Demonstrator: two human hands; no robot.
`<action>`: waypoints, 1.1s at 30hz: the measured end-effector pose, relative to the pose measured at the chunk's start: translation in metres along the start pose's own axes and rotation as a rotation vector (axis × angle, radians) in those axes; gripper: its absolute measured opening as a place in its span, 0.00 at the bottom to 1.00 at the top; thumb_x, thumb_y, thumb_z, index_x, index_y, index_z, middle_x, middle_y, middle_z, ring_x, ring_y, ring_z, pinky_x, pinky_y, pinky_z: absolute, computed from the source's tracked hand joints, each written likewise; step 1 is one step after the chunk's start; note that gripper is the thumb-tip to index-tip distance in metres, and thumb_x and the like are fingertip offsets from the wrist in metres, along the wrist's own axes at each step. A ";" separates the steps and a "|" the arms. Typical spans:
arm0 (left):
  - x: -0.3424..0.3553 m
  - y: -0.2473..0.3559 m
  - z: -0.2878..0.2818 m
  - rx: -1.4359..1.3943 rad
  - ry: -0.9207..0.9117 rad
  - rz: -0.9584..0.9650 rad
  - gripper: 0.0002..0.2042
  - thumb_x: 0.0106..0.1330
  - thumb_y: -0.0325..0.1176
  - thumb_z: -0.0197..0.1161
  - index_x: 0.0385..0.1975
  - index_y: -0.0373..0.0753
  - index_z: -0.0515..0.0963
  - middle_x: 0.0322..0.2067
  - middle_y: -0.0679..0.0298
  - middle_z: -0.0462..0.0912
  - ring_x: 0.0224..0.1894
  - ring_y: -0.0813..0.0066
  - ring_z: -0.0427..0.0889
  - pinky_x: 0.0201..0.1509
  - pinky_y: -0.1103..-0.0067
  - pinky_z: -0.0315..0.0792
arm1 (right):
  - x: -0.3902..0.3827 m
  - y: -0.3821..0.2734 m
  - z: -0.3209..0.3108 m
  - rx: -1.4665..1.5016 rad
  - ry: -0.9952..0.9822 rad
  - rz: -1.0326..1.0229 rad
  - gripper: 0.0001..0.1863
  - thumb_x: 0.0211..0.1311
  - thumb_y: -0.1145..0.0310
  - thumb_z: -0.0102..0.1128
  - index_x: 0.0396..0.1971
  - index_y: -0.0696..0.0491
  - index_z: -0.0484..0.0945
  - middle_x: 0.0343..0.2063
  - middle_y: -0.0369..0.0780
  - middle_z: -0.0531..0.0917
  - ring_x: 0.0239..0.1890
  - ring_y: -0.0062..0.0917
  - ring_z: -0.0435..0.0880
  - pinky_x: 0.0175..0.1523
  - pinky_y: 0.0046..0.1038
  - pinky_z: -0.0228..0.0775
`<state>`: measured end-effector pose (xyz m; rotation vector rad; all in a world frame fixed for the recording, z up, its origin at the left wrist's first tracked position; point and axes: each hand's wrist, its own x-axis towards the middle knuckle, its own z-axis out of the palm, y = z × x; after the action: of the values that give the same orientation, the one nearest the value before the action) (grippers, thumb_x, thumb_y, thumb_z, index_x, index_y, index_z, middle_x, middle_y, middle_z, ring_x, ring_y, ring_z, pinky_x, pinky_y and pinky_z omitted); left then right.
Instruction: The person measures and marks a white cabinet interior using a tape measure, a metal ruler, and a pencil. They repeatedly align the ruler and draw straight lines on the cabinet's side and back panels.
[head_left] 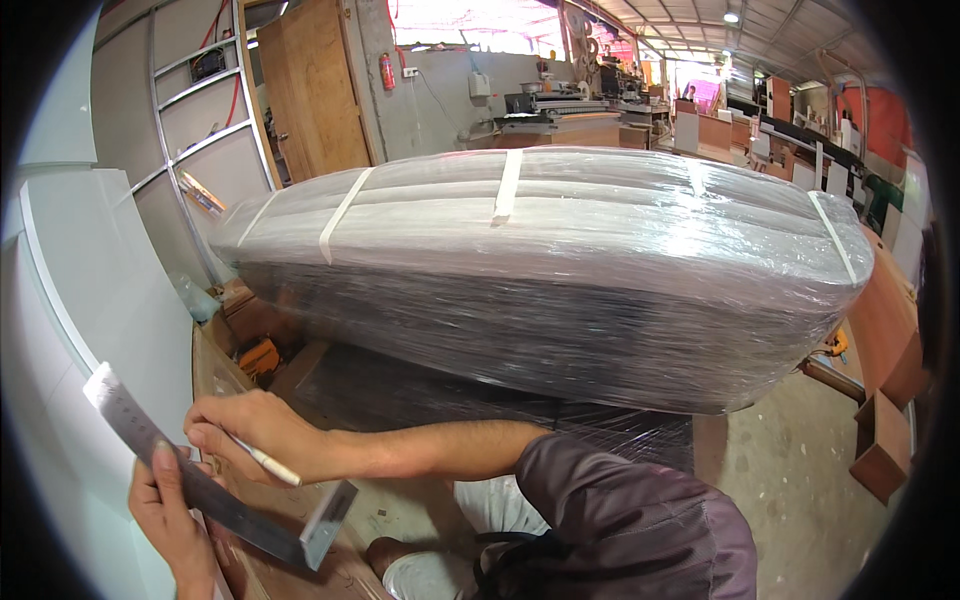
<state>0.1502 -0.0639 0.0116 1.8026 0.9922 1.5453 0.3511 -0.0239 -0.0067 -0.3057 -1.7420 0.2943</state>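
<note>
The left hand [170, 515] pins the stiff, slick-looking metal try square [215, 480] by its blade, the right hand [255, 430] at two o'clock pinching a light pencil [268, 462].

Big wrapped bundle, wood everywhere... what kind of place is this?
Most likely a woodworking shop. A big bundle of boards sits wrapped in clear plastic, wooden cabinets and machines stand at the back, and the left hand presses a metal square down while the right hand holds a pencil.
</note>
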 end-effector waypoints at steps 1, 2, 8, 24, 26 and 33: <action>0.008 -0.003 -0.011 0.057 0.030 0.033 0.20 0.82 0.49 0.59 0.43 0.34 0.78 0.30 0.65 0.81 0.32 0.80 0.82 0.39 0.80 0.79 | -0.008 0.003 0.004 -0.016 -0.035 0.041 0.11 0.81 0.65 0.55 0.48 0.57 0.79 0.23 0.44 0.85 0.24 0.36 0.87 0.31 0.34 0.76; 0.014 -0.004 -0.013 0.030 0.094 0.016 0.20 0.82 0.50 0.58 0.43 0.34 0.78 0.31 0.64 0.81 0.33 0.79 0.82 0.40 0.80 0.79 | -0.013 0.000 0.006 -0.036 -0.075 0.085 0.11 0.81 0.65 0.53 0.51 0.56 0.78 0.24 0.45 0.85 0.24 0.38 0.87 0.31 0.35 0.76; 0.045 -0.025 -0.045 -0.135 0.313 0.033 0.22 0.82 0.52 0.59 0.49 0.34 0.78 0.38 0.61 0.82 0.38 0.75 0.84 0.50 0.75 0.81 | -0.012 -0.005 0.027 -0.145 -0.315 0.120 0.38 0.76 0.65 0.57 0.80 0.53 0.52 0.22 0.51 0.83 0.25 0.55 0.83 0.32 0.50 0.72; 0.061 -0.018 -0.085 0.111 0.258 0.097 0.28 0.80 0.57 0.58 0.48 0.30 0.80 0.38 0.58 0.87 0.34 0.75 0.88 0.32 0.80 0.82 | 0.093 -0.002 -0.009 -0.838 -0.563 -0.436 0.29 0.62 0.69 0.68 0.65 0.45 0.80 0.25 0.37 0.86 0.24 0.34 0.86 0.31 0.37 0.77; 0.059 -0.023 -0.099 0.409 0.284 0.080 0.28 0.79 0.57 0.60 0.38 0.30 0.83 0.31 0.59 0.88 0.30 0.74 0.90 0.31 0.78 0.82 | 0.127 -0.007 -0.018 -0.948 -0.647 -0.533 0.20 0.60 0.72 0.69 0.53 0.48 0.83 0.24 0.39 0.85 0.24 0.37 0.86 0.31 0.39 0.75; 0.080 -0.018 -0.105 0.760 0.562 0.206 0.26 0.75 0.57 0.65 0.38 0.34 0.79 0.33 0.57 0.84 0.31 0.66 0.85 0.35 0.67 0.77 | 0.220 -0.027 -0.011 -1.253 -0.749 -0.917 0.10 0.73 0.60 0.60 0.36 0.49 0.74 0.21 0.42 0.80 0.26 0.42 0.84 0.32 0.44 0.71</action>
<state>0.0484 0.0070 0.0610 2.0211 1.9134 2.0422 0.3203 0.0313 0.2061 -0.2391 -2.3892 -1.5757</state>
